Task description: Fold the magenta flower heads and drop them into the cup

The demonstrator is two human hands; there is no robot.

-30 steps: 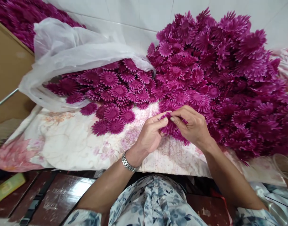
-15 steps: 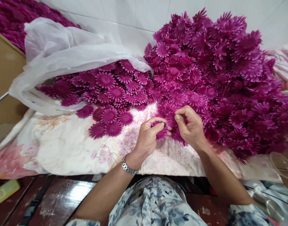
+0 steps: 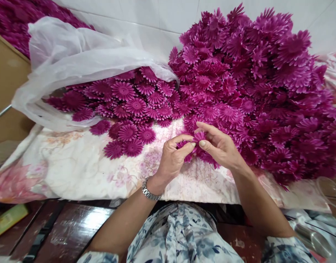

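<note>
At frame centre, the left hand [image 3: 173,157] and right hand [image 3: 220,147] are both pinching a magenta daisy-shaped fabric flower [image 3: 198,137]. Flat-laid flowers [image 3: 129,136] are lying centre-left, and a tall loose heap [image 3: 261,80] is sitting at right.

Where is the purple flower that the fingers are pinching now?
In the head view, just right of centre, the purple flower is pinched between the left hand and right hand, at the near edge of the big flower pile.

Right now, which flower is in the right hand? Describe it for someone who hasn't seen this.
Find the magenta flower heap on the floral cloth. At its near edge the right hand meets the left hand. The flower is the one pinched between right thumb and forefinger.
</note>
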